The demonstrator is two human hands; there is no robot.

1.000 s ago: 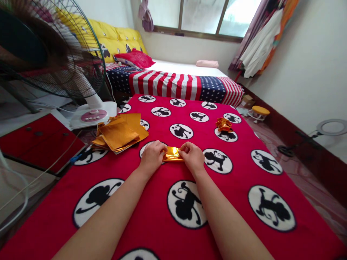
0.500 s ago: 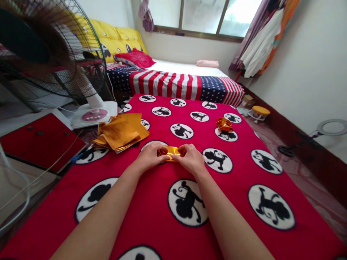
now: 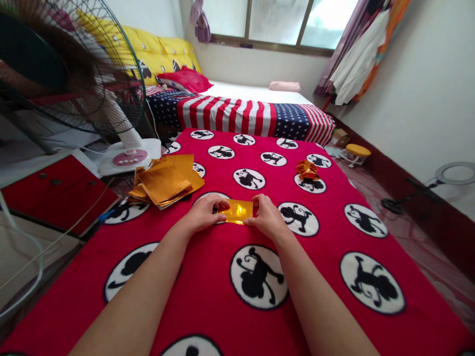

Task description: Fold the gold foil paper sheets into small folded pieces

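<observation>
A small folded sheet of shiny gold foil paper (image 3: 237, 211) lies between my two hands, low over the red cloth. My left hand (image 3: 205, 212) pinches its left end between thumb and fingers. At the opposite end, my right hand (image 3: 267, 216) grips the paper the same way, thumb at the near edge. To the left rests a loose stack of gold foil sheets (image 3: 166, 183). Some folded gold foil pieces (image 3: 307, 170) sit in a small heap at the far right. Part of the held paper's left end is hidden by my fingers.
The red cloth (image 3: 208, 301) with round monkey prints covers the surface before me. A fan (image 3: 131, 148) stands at the left by a red panel (image 3: 55, 193). Beyond are a bed (image 3: 237, 116), a yellow stool (image 3: 358, 150) and a ring-shaped stand (image 3: 454, 174).
My right hand has shifted slightly right, away from the left hand. More of the gold foil paper shows between them, and the thumbs sit farther apart.
</observation>
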